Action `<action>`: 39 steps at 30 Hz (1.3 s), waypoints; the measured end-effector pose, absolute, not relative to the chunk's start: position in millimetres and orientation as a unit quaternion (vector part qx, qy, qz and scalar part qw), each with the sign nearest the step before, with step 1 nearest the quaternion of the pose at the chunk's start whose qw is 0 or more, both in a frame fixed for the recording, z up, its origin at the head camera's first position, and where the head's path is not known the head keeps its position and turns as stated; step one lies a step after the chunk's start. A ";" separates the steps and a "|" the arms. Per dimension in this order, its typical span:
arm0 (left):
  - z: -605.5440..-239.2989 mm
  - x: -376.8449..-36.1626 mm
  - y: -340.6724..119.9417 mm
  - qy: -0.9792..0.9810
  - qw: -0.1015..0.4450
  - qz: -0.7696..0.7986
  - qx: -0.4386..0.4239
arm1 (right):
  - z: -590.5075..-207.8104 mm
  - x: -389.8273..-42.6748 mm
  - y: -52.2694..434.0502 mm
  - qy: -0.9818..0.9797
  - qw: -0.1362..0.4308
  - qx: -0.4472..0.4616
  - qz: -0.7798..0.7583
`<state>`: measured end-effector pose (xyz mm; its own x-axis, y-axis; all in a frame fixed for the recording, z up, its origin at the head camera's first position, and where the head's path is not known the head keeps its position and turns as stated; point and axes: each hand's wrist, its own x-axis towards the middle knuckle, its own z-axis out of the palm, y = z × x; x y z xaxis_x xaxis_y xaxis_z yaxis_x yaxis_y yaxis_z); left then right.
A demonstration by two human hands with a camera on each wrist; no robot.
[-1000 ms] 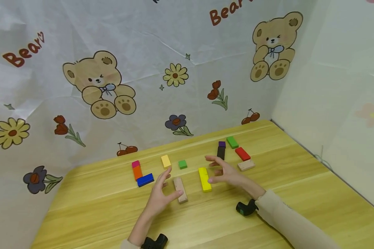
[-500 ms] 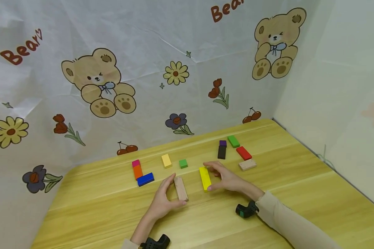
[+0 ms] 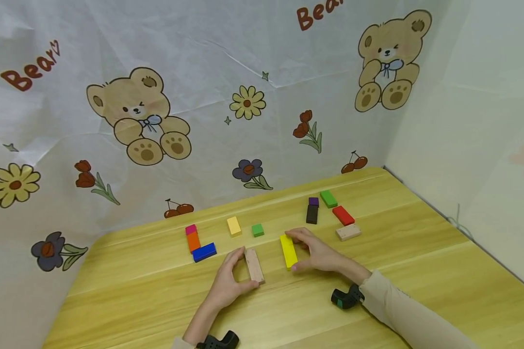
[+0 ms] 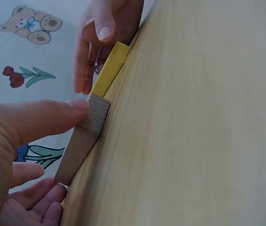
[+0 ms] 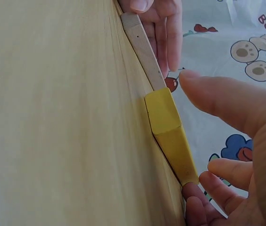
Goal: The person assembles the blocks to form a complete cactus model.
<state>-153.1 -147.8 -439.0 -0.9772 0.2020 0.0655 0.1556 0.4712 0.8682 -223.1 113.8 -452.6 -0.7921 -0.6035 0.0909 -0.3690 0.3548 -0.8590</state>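
Note:
My left hand [image 3: 228, 283] spans a plain wooden block [image 3: 254, 266] lying on the table. Its thumb touches the near end and its fingertips the far end, so the block is held lengthwise. My right hand [image 3: 319, 252] lies around the right side of a yellow block [image 3: 289, 252]. In the right wrist view its fingers [image 5: 194, 188] touch the yellow block's far end, while the thumb stands a little apart from the near end. The two blocks lie roughly parallel, with a gap between them.
Left on the table [image 3: 157, 300] are pink [image 3: 190, 229], orange [image 3: 193, 241] and blue [image 3: 204, 252] blocks. Behind lie a pale yellow block [image 3: 234, 226] and green cube [image 3: 257, 230]. To the right are purple [image 3: 313, 202], black [image 3: 312, 214], green [image 3: 329, 198], red [image 3: 343, 215] and wooden [image 3: 348, 232] blocks.
Both hands have lowered to the table beside their blocks. The left thumb has come down from above the wooden block to its near end. The blocks have not visibly moved.

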 end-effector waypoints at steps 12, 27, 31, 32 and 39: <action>-442.4 -157.1 -148.9 0.859 0.027 0.500 0.102 | -438.0 -218.1 111.7 0.814 0.116 -0.300 -0.483; -477.3 -168.2 -159.0 0.863 0.027 0.491 0.113 | -469.0 -236.7 117.4 0.832 0.129 -0.298 -0.450; -478.6 -168.5 -158.6 0.865 0.029 0.487 0.119 | -469.0 -239.4 121.3 0.835 0.144 -0.303 -0.435; -478.3 -168.7 -158.4 0.864 0.030 0.488 0.120 | -468.5 -240.3 122.0 0.836 0.146 -0.305 -0.432; -476.0 -169.3 -159.3 0.860 0.028 0.497 0.112 | -465.5 -246.2 121.6 0.834 0.148 -0.313 -0.429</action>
<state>-169.3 -159.3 -476.0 -0.9734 0.2199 0.0638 0.1649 0.4800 0.8616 -246.2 121.6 -465.5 -0.7603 -0.6491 0.0226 -0.3959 0.4355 -0.8085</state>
